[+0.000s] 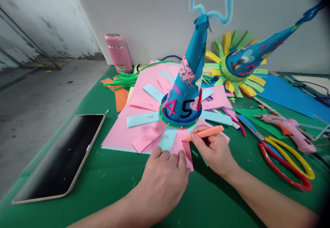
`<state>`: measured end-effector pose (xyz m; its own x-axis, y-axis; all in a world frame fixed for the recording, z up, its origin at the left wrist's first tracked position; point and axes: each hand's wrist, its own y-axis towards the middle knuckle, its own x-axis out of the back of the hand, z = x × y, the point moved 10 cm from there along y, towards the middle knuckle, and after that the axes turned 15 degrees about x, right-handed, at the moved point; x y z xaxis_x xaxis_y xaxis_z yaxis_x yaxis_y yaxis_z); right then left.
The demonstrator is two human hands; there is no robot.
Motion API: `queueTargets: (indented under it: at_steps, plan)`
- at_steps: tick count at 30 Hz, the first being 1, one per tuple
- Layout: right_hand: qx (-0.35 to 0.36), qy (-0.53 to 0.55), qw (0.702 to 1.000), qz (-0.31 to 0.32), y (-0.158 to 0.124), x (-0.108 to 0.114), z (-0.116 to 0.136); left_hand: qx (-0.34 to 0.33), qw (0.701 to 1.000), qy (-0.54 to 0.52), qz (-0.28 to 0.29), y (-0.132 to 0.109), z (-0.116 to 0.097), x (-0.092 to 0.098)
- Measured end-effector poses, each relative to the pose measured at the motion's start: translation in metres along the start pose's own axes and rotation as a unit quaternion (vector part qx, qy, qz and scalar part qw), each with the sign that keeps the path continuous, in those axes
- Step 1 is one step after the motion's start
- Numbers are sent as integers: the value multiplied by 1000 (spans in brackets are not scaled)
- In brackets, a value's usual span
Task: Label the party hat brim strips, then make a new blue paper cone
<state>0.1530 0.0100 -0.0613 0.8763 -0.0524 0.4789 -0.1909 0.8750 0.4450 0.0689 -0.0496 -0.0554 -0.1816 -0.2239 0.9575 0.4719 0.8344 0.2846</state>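
Steadily: left hand point(163, 176), fingers curled together, at blue strip point(167, 138), likely bracing it | right hand point(215, 150) pinches orange marker point(207, 132), tip at pink strip point(187, 149) | nearer hat point(189, 90) upright beyond both hands, strips fanned outward, probably for reach

Open passage: green table point(110, 180) between phone point(62, 152) and left hand point(165, 176). A second lane lies between right hand point(213, 149) and scissors point(283, 171) — it narrows toward the blade tips, where loose paper strips crowd in. The tall paper hat point(189, 63) blocks any straight reach to the back; its side strips spread low around the base. Far left, a bottle point(120, 54) stands upright. Far right is obstructed — glue gun point(296, 131) beside the scissors, second hat point(244, 61) behind.
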Motion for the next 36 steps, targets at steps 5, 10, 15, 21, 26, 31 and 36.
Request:
queueTargets:
  at_steps: [5, 10, 15, 21, 26, 31, 36]
  plan:
    - [-3, 16, 999, -44, -2, 9, -3, 4, 1000, -1, 1, 1, 1, 0]
    - [-35, 130, 978, -161, -12, 26, -21, 14, 1000, -4, 16, 0, 2, -2]
    - [-7, 202, 949, -244, -15, 40, -22, 13, 1000, -6, 8, -1, 5, 1]
    - [15, 206, 949, -239, -15, 43, -9, 13, 999, -14, -36, 2, 9, 15]
    - [28, 201, 954, -222, -16, 43, 3, 9, 999, 2, -53, 2, 13, 21]
    - [29, 198, 955, -220, -17, 44, 7, -10, 997, 29, -69, -3, 14, 21]
    - [33, 183, 960, -210, -15, 43, 11, -16, 997, 46, -66, -9, 30, 16]
